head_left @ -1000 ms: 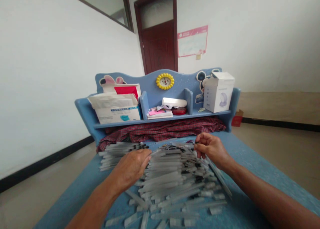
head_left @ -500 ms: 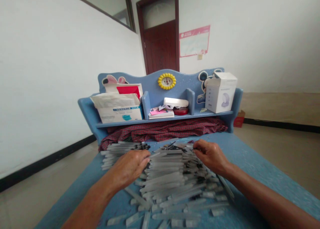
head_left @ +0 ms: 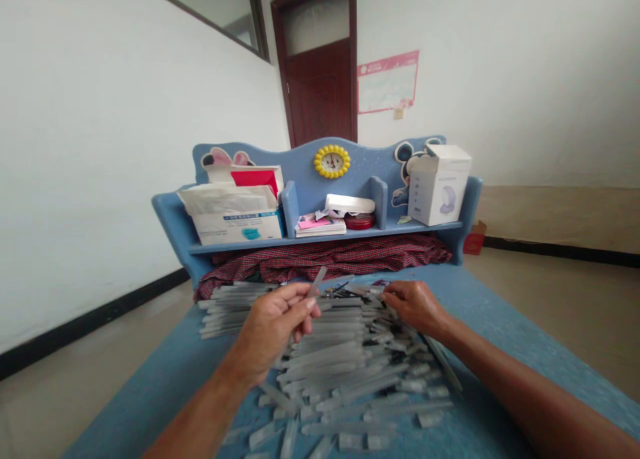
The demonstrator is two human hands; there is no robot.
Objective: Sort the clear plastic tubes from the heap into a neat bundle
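Observation:
My left hand [head_left: 280, 320] is closed around a frosted pen barrel [head_left: 318, 281], its end tilted up past the fingertips. Below that hand lies a row of similar translucent barrels [head_left: 325, 349]. My right hand [head_left: 411, 304] reaches to the far right of the pile, fingers pinched together over small pen parts [head_left: 373, 302]; what is between the fingertips is hidden. Short clear pen caps [head_left: 431, 419] are scattered around the right side and the near edge of the pile. To the left, behind my left hand, is another stack of pens [head_left: 227, 312].
The blue table [head_left: 500, 325] carries a shelf [head_left: 325, 241] at its back. On it stand a mask box [head_left: 240, 225], a red round tin [head_left: 360, 223] and a white carton [head_left: 440, 189]. A plaid cloth [head_left: 320, 259] is bunched under the shelf.
My left hand has moved from beside the left stack toward the middle, turned over, and now shows a barrel raised in its fingers. My right hand has barely moved.

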